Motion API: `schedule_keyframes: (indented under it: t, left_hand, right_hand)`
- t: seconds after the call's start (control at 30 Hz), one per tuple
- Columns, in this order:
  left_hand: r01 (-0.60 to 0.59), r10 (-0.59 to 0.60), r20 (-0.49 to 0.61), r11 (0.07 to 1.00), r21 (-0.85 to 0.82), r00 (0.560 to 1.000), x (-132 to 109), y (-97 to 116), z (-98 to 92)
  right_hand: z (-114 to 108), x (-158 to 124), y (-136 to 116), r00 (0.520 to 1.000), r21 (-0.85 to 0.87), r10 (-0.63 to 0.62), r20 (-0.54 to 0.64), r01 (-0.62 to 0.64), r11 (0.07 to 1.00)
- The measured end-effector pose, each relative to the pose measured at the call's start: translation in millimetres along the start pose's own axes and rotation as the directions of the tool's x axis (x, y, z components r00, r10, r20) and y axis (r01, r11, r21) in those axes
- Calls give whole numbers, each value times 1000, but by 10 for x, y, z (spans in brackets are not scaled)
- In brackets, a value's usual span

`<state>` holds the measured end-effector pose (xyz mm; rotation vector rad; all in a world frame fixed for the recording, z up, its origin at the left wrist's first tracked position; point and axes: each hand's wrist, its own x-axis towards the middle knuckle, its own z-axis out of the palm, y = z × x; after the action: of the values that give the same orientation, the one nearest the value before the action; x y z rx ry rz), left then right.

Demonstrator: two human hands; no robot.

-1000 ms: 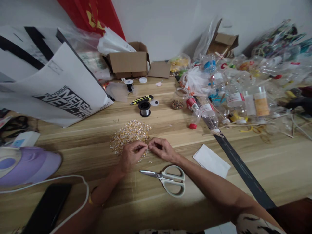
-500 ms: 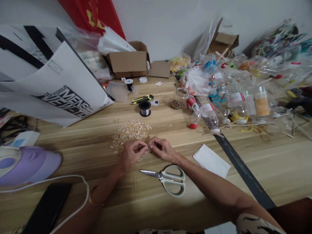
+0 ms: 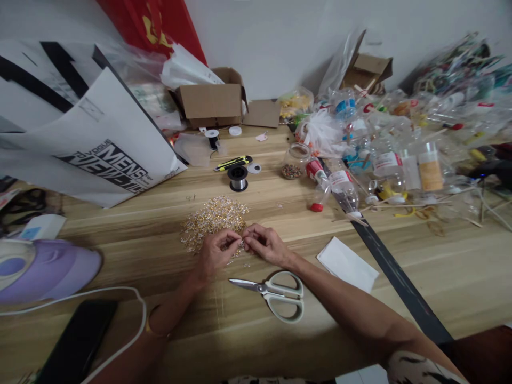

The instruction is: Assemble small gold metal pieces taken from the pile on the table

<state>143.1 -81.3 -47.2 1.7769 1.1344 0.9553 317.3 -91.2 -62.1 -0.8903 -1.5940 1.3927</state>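
A heap of small gold and clear beads (image 3: 216,213) lies on the wooden table. At its near right edge my left hand (image 3: 218,249) is closed in a pinch, thumb against forefinger. My right hand (image 3: 266,245) pinches too, its fingertips meeting those of the left. Whatever sits between the fingertips is too small to make out. A few loose clear pieces lie just below the hands. Closer to me rest scissors (image 3: 276,293) with pale handles, blades pointing left. Beyond the heap stands a spool of clear line (image 3: 238,178).
Behind the spool lies a yellow and black utility knife (image 3: 233,163). A jar of mixed beads (image 3: 294,162) stands right of it, beside many plastic bottles (image 3: 344,189). White paper (image 3: 347,264) lies right of my forearm. A phone (image 3: 78,341) and white cable (image 3: 138,298) are left.
Both hands stay pinched together in the same place; only the fingertips shift very slightly. Nothing else on the table has visibly moved.
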Motion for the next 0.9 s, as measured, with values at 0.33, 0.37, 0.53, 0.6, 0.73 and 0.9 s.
schedule_keyframes:
  t: [0.33, 0.37, 0.53, 0.6, 0.73, 0.9]
  left_hand:
    - [9, -9, -9, 1000, -21, 1000, 3, -10, 8]
    - [15, -15, -1, 1000, -22, 1000, 3, -2, 10]
    - [61, -61, 10, 998, -23, 998, -1, 36, 20]
    - [82, -82, 16, 996, -30, 997, -2, 41, 18]
    - [100, -99, 30, 993, -55, 995, 5, 43, 5]
    - [152, -148, 52, 985, -87, 988, 14, 28, -3]
  right_hand:
    - [-17, -7, -35, 1000, -87, 4, -14, -5, 996]
    - [-14, -6, -33, 1000, -93, -4, -24, 2, 996]
    - [-9, -5, -23, 999, -91, -26, -34, 23, 996]
    - [-10, -8, -21, 999, -94, -33, -42, 29, 995]
    - [-11, -12, -20, 997, -103, -46, -65, 39, 994]
    - [-8, -10, -30, 995, -91, -51, -84, 43, 995]
